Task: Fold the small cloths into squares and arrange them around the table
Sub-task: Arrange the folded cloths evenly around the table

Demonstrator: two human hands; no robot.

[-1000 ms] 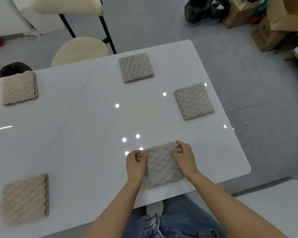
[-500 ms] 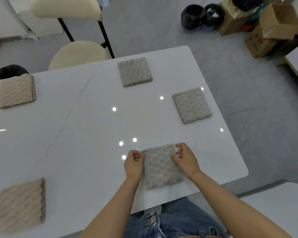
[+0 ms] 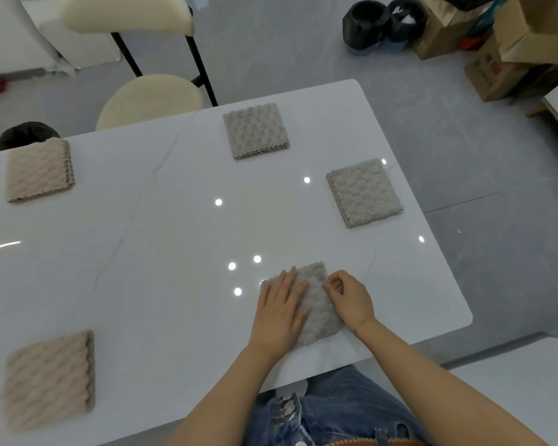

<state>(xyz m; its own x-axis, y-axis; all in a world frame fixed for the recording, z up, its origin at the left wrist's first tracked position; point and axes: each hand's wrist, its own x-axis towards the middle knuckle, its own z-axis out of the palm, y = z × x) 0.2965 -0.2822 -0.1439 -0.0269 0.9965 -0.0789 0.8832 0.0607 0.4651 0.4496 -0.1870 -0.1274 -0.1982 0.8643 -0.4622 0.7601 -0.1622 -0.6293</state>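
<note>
White glossy table [image 3: 161,252] with ceiling lights reflecting off it, grey floor around it, a cream chair [image 3: 149,94] tucked in at the far side and some cardboard boxes [image 3: 516,49] over in the far right corner, partly cut off by the frame edge.

I'm on the grey folded cloth [image 3: 318,304] near my edge of the table. My left hand [image 3: 279,312] lies flat on it, fingers straight and spread, pressing down and covering most of its left half. My right hand [image 3: 350,297] is at the cloth's right edge, fingers curled in and pinching it, though you can't really see the fingertips under the knuckles.

Two more grey squares sit apart from it: one at the right side [image 3: 364,192], one at the far edge [image 3: 255,130]. Two beige squares are on the left, the far one [image 3: 39,170] and a near one [image 3: 49,379] that's pretty blurry. Something dark and round [image 3: 25,135] pokes up behind the far beige one, mostly hidden by the table, can't tell what it is.
</note>
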